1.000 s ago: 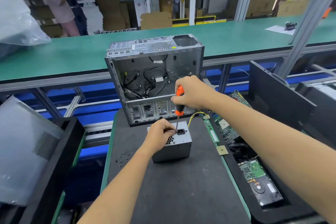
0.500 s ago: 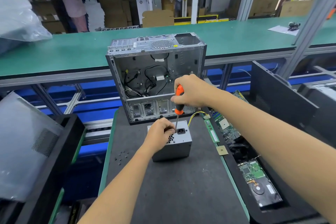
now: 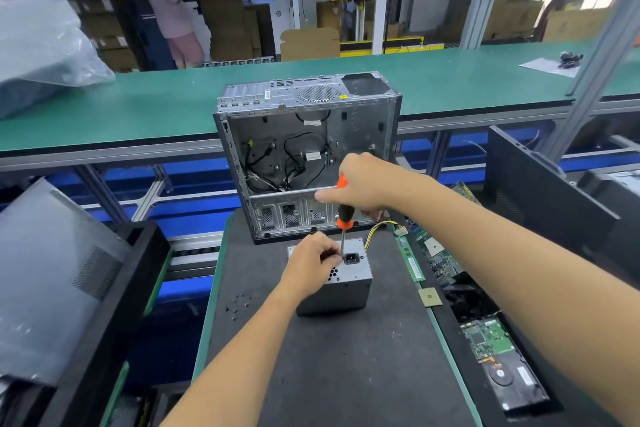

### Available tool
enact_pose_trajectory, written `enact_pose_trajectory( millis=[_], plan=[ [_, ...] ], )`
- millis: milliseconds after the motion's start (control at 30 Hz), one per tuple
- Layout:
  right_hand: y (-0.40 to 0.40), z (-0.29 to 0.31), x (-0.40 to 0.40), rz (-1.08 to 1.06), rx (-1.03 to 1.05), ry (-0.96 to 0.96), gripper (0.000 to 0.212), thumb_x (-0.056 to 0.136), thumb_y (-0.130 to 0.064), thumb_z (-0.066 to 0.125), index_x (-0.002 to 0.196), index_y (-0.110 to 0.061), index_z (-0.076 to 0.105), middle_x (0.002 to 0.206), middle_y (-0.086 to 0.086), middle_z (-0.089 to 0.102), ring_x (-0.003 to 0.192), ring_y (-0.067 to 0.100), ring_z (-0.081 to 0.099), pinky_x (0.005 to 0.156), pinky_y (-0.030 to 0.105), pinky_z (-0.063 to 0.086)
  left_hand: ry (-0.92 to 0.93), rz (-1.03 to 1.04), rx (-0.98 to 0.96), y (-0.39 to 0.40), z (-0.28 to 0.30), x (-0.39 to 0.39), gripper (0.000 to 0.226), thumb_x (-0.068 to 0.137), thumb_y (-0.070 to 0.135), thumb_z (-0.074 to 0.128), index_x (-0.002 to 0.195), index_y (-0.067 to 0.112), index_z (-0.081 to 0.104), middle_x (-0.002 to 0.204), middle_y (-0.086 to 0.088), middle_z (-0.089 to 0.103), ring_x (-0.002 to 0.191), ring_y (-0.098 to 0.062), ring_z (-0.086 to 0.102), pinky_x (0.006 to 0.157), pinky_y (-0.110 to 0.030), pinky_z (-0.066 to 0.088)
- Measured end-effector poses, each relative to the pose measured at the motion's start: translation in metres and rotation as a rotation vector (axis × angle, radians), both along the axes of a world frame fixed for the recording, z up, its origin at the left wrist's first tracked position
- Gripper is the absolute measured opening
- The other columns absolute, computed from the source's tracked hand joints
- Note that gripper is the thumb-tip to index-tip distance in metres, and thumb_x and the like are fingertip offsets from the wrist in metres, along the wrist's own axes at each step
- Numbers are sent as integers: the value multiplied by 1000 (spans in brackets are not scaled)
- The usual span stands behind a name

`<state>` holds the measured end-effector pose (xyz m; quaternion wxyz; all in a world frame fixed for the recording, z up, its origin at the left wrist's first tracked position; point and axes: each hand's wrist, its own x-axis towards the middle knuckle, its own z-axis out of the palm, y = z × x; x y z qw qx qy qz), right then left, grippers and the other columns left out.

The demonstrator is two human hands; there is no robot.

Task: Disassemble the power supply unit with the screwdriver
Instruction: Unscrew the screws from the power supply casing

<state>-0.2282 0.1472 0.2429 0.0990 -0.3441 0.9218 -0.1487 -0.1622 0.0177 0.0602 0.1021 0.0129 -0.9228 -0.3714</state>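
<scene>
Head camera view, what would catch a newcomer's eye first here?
The orange screwdriver at centre, gripped by the right hand, its tip down on the grey power supply that the left hand steadies on the black mat. Right behind stands an open, gutted computer case with loose black cables. Circuit boards lie in a tray on the right.

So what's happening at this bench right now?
A person is taking apart a power supply unit, a small grey metal box on a dark mat. The right hand grips an orange-handled screwdriver upright, its tip down on the box's top face beside the power socket. The left hand holds the box near the tip. An emptied computer case stands behind, and loose screws lie to the left.
</scene>
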Motion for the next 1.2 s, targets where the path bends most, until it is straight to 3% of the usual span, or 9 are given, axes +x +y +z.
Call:
enact_pose_trajectory(
  millis=[167,300,467,700,800,867,967,1067,1200],
  plan=[
    [-19,9,5,68,107,-74,37,93,-38,55,73,-9,42,59,14,67,47,27,67,48,26,46,-18,5,-4,0,-1,-1,19,85,16,65,72,29,60,79,14,51,79,-2,45,71,-21,34],
    [-26,24,-4,146,264,-165,33,93,-31,57,72,-9,44,53,11,68,51,20,70,51,25,41,-32,15,-7,0,-2,-2,17,86,18,65,74,28,62,82,13,52,81,-6,47,73,-23,37],
    [-26,26,-6,313,348,-97,18,89,-25,63,90,-6,67,59,-3,71,66,15,71,61,24,48,-28,12,-2,0,-3,-2,21,85,16,65,71,30,58,80,13,51,81,-5,45,72,-22,34],
    [-29,32,-5,349,414,-178,14,87,-2,61,99,-7,67,103,10,66,86,28,70,69,30,56,-30,14,9,0,-2,-2,24,84,17,66,69,34,55,80,13,51,82,-6,45,73,-23,34],
    [-24,32,-3,236,411,-145,29,94,-34,60,107,-8,56,104,10,62,65,27,72,64,34,60,-30,19,4,0,-3,-3,26,84,18,65,68,35,54,81,12,53,85,-8,46,74,-25,36],
    [-22,31,-2,187,465,-28,45,100,-46,40,93,-2,50,81,17,64,49,29,69,61,33,57,-37,23,-3,0,-4,-4,28,85,18,64,68,37,53,80,14,51,84,-4,45,73,-24,34],
    [-23,25,-3,210,449,87,40,104,-31,29,80,-4,46,53,13,60,45,28,65,58,31,53,-40,27,-14,0,-3,-3,27,85,18,64,69,36,53,79,15,50,83,-5,44,73,-23,33],
    [-23,23,-6,360,344,44,20,99,-31,48,103,-11,44,76,1,60,57,18,63,59,32,45,-50,26,-18,1,-2,-3,24,85,18,65,70,32,54,82,11,53,85,-10,46,74,-25,35],
    [-23,25,-3,501,321,34,32,83,1,59,102,-19,43,91,6,60,81,27,56,63,37,43,-49,31,-14,1,1,-3,25,84,18,66,69,33,53,86,6,57,87,-12,47,76,-28,38]
  ],
)
